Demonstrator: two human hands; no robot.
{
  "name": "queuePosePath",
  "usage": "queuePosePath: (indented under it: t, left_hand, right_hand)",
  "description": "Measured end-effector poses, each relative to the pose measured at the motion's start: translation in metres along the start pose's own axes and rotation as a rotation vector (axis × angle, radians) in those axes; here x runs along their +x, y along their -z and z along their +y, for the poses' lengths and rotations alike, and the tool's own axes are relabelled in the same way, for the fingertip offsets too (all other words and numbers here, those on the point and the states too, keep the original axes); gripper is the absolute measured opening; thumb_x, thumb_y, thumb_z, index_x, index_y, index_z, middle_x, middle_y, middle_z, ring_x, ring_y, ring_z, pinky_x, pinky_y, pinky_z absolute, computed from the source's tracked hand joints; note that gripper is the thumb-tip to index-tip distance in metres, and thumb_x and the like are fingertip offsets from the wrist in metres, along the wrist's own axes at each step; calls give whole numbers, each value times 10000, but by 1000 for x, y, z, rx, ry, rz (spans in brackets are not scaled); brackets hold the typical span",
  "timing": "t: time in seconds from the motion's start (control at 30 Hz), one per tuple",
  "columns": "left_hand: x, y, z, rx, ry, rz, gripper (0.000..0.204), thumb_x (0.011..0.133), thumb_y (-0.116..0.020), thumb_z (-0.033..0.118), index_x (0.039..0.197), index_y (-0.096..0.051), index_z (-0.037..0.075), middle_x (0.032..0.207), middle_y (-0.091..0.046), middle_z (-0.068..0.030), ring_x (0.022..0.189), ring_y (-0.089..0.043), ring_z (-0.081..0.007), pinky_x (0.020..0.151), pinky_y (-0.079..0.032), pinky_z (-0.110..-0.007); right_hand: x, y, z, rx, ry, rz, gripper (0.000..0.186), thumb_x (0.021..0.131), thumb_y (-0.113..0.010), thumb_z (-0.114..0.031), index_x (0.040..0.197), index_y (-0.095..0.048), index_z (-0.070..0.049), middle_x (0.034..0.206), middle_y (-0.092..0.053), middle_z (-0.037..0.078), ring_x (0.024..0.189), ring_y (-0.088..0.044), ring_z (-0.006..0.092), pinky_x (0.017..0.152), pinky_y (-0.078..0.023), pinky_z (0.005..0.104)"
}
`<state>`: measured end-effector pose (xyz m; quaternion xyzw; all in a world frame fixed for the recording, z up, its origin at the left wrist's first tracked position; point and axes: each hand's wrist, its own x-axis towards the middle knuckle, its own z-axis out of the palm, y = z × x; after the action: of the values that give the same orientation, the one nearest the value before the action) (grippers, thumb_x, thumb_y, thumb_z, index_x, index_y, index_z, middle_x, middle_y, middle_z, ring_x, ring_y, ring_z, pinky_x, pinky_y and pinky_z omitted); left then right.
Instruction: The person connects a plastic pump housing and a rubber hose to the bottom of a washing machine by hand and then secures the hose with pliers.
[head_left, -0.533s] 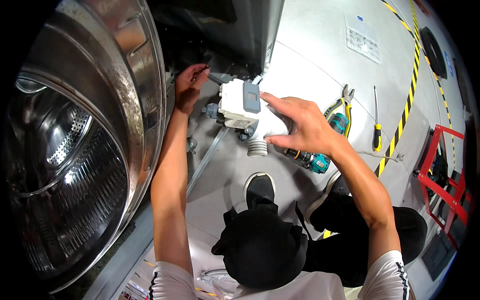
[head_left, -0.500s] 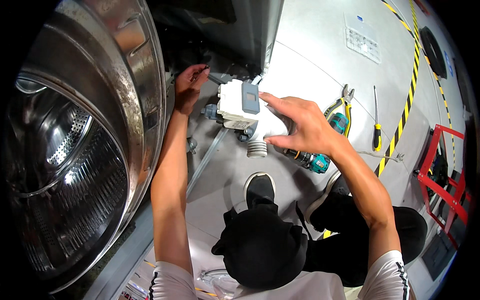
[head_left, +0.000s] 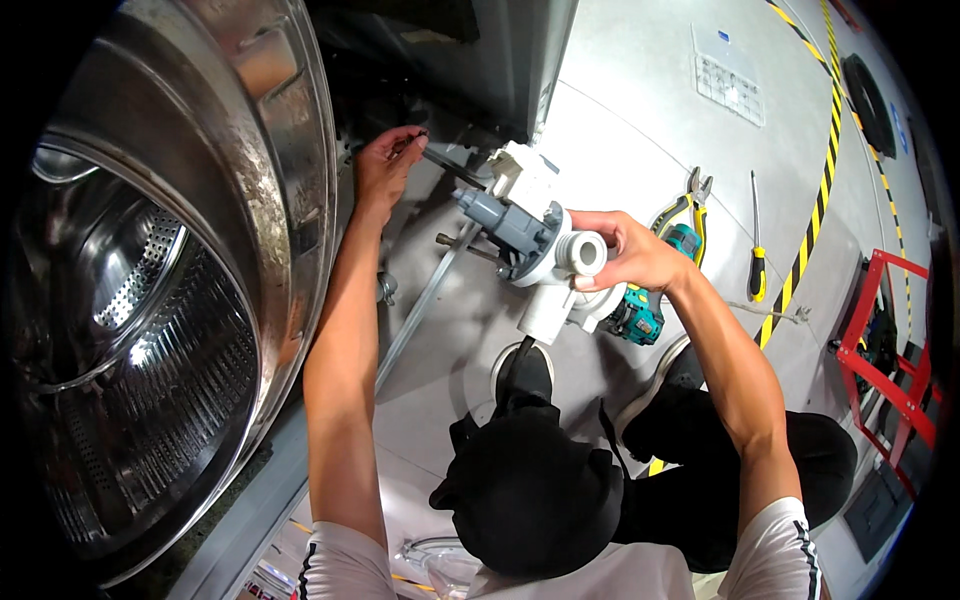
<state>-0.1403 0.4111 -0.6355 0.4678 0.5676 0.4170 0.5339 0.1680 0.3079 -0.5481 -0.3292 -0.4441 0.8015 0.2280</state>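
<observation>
Turned since 0.5 s ago, the white-and-grey pump (head_left: pixel 515 228) now faces its round spout (head_left: pixel 586 254) upward, clamped between the thumb and fingers of the right hand (head_left: pixel 640 255), left of that palm. Farther left, the left hand (head_left: pixel 386 170) pinches a small dark piece (head_left: pixel 421 138), unclear in kind. Pliers (head_left: pixel 697 205) and screwdriver (head_left: pixel 757 265) lie right of the right hand.

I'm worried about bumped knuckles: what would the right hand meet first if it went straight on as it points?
The right hand would first meet the white-and-grey fitting that it grips; what lies beyond is uncertain, as depth is unclear.
</observation>
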Motion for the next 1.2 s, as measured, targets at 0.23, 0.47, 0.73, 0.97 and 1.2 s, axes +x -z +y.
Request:
queuePosePath:
  t: [0.23, 0.47, 0.73, 0.97, 1.2]
  left_hand:
    - [1, 5, -5, 28, -23, -66, 247, 849, -675, 143, 1066, -636, 32, 1025, -650, -41, 890, -595, -101, 795, -498, -258]
    - [0, 0, -1, 53, -17, -55, 253, 867, -655, 158, 1077, -627, 21, 1049, -649, -60, 904, -599, -113, 794, -500, -259]
    - [4, 1, 2, 98, -25, -67, 243, 867, -657, 159, 1063, -622, 21, 997, -645, -42, 861, -593, -111, 799, -493, -260]
    - [3, 0, -3, 15, -37, -76, 238, 865, -656, 138, 1064, -612, 15, 1004, -640, -45, 876, -592, -109, 807, -497, -263]
    - [0, -2, 4, -26, -12, -91, 262, 870, -643, 120, 1086, -591, -18, 1034, -666, -106, 879, -615, -125, 806, -491, -250]
  right_hand:
    - [-6, 2, 0, 243, -133, 16, 672, 672, -779, -74, 1273, -491, 4, 1089, -624, 56, 970, -582, 109, 878, -460, 254]
    - [-14, 8, 19, 491, -207, 23, 515, 754, -732, -72, 1222, -524, -17, 1112, -622, 69, 1012, -605, 150, 883, -503, 294]
    - [-5, 6, 32, 372, -131, -96, 684, 721, -700, 117, 1338, -437, -19, 1234, -563, 79, 1064, -563, 127, 937, -473, 285]
    - [2, -1, 29, -6, -47, -41, 685, 717, -757, 21, 1329, -447, 9, 1257, -513, 65, 1126, -485, 129, 981, -402, 277]
    - [1, -3, 25, 19, -59, -23, 688, 696, -765, 21, 1317, -470, 0, 1220, -540, 29, 1099, -488, 112, 975, -387, 263]
